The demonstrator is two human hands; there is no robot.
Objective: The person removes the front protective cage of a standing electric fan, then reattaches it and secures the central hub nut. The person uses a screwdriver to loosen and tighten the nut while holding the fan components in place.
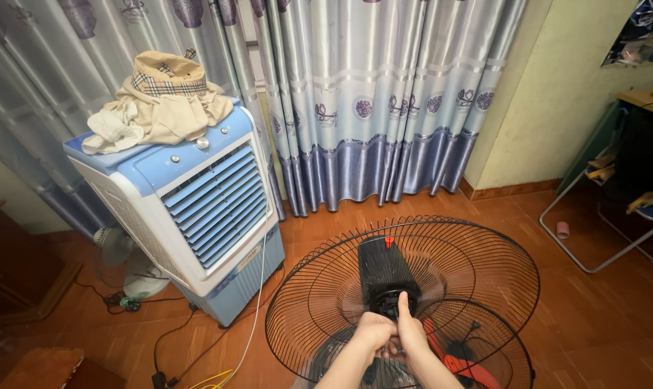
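Both hands, left hand (372,333) and right hand (411,333), pinch fan hub (390,305) inside wire guard (485,252). Risk: grip slips, knuckles scrape guard; unsteady fan could tip toward air cooler (211,209).

Blue-and-white boxy plastic air cooler (197,216) on the wooden floor, beige clothes with a checked hat (157,101) heaped on top, shiny blue-grey patterned curtains (370,108) behind, small pink tape roll (562,230) near a metal-framed chair (615,216) at right
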